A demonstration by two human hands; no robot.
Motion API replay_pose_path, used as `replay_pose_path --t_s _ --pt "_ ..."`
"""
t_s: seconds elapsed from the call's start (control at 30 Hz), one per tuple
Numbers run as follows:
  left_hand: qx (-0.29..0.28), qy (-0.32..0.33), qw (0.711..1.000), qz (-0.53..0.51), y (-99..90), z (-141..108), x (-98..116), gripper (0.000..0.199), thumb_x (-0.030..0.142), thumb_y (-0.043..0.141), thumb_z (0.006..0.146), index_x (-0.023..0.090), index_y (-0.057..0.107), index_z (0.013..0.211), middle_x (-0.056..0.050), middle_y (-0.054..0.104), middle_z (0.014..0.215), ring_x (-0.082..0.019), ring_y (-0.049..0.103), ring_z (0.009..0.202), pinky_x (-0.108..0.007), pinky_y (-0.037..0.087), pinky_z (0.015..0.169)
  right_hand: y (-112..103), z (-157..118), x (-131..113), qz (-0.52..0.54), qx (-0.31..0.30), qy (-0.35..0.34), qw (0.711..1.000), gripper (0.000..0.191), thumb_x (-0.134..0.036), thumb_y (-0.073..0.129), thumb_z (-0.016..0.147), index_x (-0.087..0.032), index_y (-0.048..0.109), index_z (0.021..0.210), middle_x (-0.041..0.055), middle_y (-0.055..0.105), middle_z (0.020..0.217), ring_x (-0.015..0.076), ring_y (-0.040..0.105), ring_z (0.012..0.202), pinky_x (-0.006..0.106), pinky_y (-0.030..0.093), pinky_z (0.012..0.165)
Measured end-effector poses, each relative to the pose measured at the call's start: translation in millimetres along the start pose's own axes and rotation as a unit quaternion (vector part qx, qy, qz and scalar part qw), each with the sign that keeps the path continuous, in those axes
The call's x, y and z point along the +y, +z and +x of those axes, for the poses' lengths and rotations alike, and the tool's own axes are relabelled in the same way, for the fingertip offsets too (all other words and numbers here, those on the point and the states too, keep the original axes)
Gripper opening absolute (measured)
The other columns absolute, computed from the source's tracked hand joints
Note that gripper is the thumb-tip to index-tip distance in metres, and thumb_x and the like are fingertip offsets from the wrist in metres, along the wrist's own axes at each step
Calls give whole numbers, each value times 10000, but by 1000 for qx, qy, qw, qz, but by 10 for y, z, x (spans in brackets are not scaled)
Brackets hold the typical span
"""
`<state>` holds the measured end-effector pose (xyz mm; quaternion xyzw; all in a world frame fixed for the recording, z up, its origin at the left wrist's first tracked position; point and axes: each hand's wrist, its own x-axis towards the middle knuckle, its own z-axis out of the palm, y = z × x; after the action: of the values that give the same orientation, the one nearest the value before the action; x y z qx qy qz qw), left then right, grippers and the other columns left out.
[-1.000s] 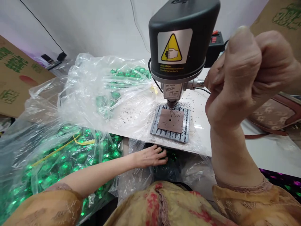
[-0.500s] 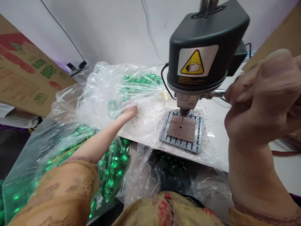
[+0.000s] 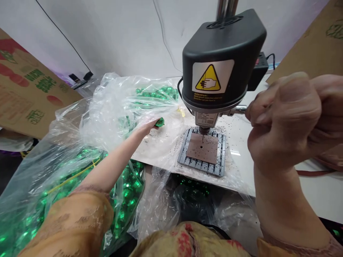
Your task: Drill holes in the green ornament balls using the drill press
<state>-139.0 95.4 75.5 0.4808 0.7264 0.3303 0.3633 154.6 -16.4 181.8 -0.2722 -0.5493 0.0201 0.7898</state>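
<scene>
In my left hand (image 3: 150,126) is a shiny green ball (image 3: 160,122), gripped at the fingertips just outside the mouth of a clear plastic bag (image 3: 104,107). More green faceted balls (image 3: 158,93) lie inside that bag. My right hand (image 3: 286,117) is closed round the feed lever (image 3: 239,110) of a black drill press (image 3: 214,60); the lever's end is hidden in the fist. Under the chuck a brown square plate (image 3: 205,155) with a hole in its middle sits on the slotted metal base (image 3: 198,167). The thin bit points down at the plate.
Dark shavings are scattered over the white table (image 3: 241,171) around the base. A large bag of green balls (image 3: 125,200) hangs at the table's front left. Cardboard boxes stand at left (image 3: 29,89) and right (image 3: 311,46). A thin cable runs down the wall.
My left hand has come out from the bag's mouth, and a green ball now shows in its fingers. My right hand stays on the lever. The view has shifted slightly.
</scene>
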Motion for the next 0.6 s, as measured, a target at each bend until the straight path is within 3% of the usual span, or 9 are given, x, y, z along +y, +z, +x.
replay_pose_path --t_s 0.1,0.2,0.33,0.47,0.6 --pt "-109 8 983 -150 160 -323 18 340 363 584 898 182 652 1178 -90 694 1042 -189 674 874 -358 604 776 44 5 27 40 13 -21 999 547 -312 594 911 -196 217 533 -29 294 489 77 427 480 321 261 476" --pt "-211 57 932 -290 340 -695 -21 467 419 734 823 205 636 1227 -75 687 1082 -175 669 899 -351 584 822 65 17 49 63 3 -32 997 544 -286 587 914 -193 207 537 -34 269 490 66 411 465 312 239 460" --pt "-218 134 925 -281 666 -978 -118 594 397 823 760 201 612 1279 -77 704 1112 -200 658 1023 -362 520 956 53 26 63 78 -4 -46 996 534 -264 588 911 -195 227 523 -37 267 492 63 387 451 305 238 443" --pt "-204 180 926 -260 967 -973 -207 626 420 840 732 182 610 1263 -104 687 1211 -251 625 1151 -405 486 1031 25 20 73 79 -11 -41 996 530 -278 594 911 -186 248 520 -44 309 478 52 366 441 297 245 442" --pt "-221 206 924 -235 1107 -916 -266 674 425 853 709 181 591 1280 -116 660 1275 -270 626 1169 -432 485 1050 15 15 93 92 -23 -42 995 522 -275 592 913 -179 241 539 -51 360 483 38 373 432 281 245 425"
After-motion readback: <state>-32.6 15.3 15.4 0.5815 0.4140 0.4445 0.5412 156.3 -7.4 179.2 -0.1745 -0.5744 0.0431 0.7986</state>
